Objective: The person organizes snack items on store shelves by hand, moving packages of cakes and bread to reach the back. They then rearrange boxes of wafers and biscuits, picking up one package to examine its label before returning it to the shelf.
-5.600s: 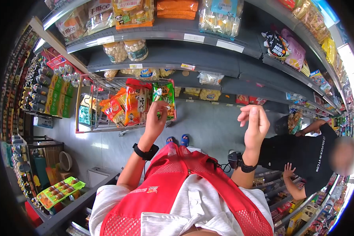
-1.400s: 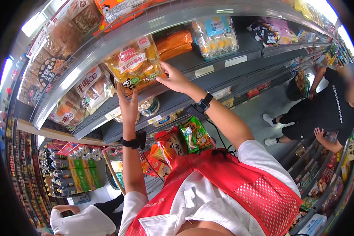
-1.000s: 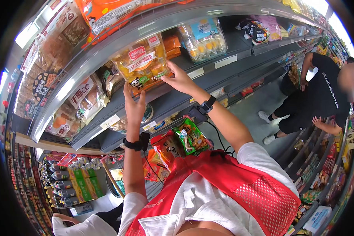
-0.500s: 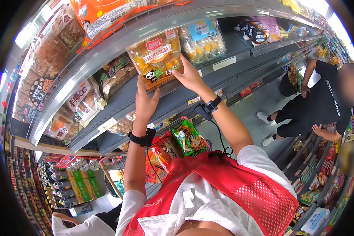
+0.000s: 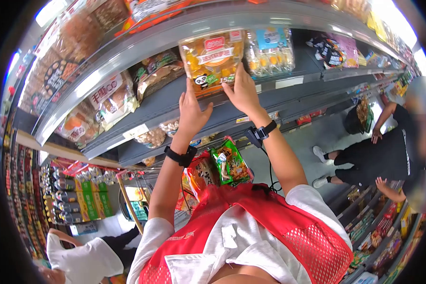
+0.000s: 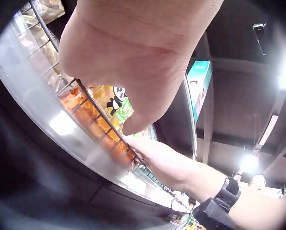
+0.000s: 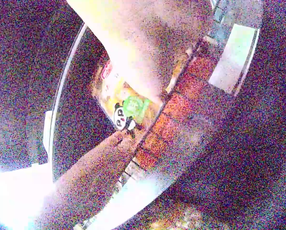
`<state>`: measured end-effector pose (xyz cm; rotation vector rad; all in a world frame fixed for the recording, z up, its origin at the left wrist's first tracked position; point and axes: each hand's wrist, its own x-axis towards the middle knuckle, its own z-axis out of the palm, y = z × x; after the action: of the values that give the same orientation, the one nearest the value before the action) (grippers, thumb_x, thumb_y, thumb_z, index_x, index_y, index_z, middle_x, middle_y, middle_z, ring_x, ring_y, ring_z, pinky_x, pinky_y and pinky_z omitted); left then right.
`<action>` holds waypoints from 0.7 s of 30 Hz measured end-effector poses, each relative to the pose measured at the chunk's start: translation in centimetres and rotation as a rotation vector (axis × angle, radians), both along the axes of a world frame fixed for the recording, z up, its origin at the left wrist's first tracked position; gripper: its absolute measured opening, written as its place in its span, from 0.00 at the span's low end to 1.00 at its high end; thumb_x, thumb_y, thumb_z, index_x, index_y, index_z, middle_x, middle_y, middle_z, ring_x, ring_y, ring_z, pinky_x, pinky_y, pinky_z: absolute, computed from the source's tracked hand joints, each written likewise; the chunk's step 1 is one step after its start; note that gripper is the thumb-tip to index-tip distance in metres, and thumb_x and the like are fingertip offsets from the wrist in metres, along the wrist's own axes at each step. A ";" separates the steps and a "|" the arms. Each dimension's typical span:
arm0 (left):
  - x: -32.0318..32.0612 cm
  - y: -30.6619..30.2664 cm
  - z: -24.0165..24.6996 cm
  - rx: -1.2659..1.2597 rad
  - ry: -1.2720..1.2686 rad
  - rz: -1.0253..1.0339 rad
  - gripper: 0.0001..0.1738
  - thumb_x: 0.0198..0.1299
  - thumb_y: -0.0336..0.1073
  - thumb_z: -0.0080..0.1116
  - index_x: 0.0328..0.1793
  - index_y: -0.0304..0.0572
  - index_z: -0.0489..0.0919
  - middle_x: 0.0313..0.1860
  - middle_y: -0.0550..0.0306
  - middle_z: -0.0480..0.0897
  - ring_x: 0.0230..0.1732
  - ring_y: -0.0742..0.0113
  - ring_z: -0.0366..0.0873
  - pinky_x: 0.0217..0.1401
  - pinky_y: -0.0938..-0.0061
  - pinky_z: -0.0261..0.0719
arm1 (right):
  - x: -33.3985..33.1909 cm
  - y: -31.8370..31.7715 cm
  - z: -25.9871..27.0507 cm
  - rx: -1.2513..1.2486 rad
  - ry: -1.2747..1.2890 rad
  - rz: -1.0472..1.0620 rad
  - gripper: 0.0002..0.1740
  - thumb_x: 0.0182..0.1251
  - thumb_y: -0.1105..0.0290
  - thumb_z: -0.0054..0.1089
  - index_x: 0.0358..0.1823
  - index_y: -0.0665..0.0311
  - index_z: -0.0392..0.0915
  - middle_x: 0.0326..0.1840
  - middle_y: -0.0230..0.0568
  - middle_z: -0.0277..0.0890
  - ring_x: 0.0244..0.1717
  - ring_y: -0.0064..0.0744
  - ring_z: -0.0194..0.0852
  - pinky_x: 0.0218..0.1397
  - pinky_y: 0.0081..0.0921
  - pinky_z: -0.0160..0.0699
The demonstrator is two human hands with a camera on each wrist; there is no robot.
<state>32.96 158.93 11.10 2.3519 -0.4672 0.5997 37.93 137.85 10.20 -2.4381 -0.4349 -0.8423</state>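
Panda bread bag (image 5: 213, 54) sits right at the front edge of the shelf (image 5: 170, 106), upright. Both hands are on its lower part: left hand (image 5: 192, 111) and right hand (image 5: 244, 92) have their fingers straight and pressed flat on the pack, not clenched round it. Room's tight. There's a brown bread bag (image 5: 156, 75) just beside it on the left, a pack of little cakes (image 5: 270, 49) touching on the right, and the shelf above (image 5: 175, 28) is close over the top. The only open space is out front, toward the aisle.

Shop: shelf (image 5: 184, 102) rows of packaged snacks (image 5: 106, 97), price labels (image 5: 136, 131), bottled drinks (image 5: 64, 196).
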 end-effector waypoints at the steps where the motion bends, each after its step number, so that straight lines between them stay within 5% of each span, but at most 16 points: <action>1: -0.2 -0.1 0.2 0.020 -0.006 0.014 0.63 0.54 0.37 0.74 0.86 0.23 0.42 0.80 0.26 0.63 0.76 0.38 0.69 0.82 0.45 0.57 | 0.0 0.1 -0.1 -0.012 0.019 -0.008 0.52 0.73 0.54 0.63 0.79 0.87 0.46 0.76 0.78 0.60 0.74 0.69 0.64 0.77 0.50 0.63; 12: -0.3 0.2 0.1 0.007 0.030 0.012 0.65 0.55 0.39 0.74 0.86 0.24 0.38 0.71 0.30 0.73 0.72 0.40 0.72 0.81 0.48 0.58 | 0.1 0.4 -0.8 -0.102 0.077 -0.074 0.50 0.77 0.50 0.55 0.80 0.86 0.45 0.80 0.76 0.55 0.79 0.65 0.58 0.81 0.49 0.57; 21: -0.6 0.7 0.1 0.018 0.052 0.000 0.64 0.58 0.40 0.72 0.86 0.24 0.38 0.77 0.24 0.66 0.80 0.40 0.65 0.86 0.52 0.53 | 0.2 0.4 -0.9 -0.137 0.100 -0.084 0.48 0.79 0.49 0.52 0.80 0.86 0.46 0.81 0.74 0.54 0.80 0.64 0.56 0.82 0.49 0.55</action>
<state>32.32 159.66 11.16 2.3786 -0.4515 0.5355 38.10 138.29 9.29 -2.6278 -0.3653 -0.7421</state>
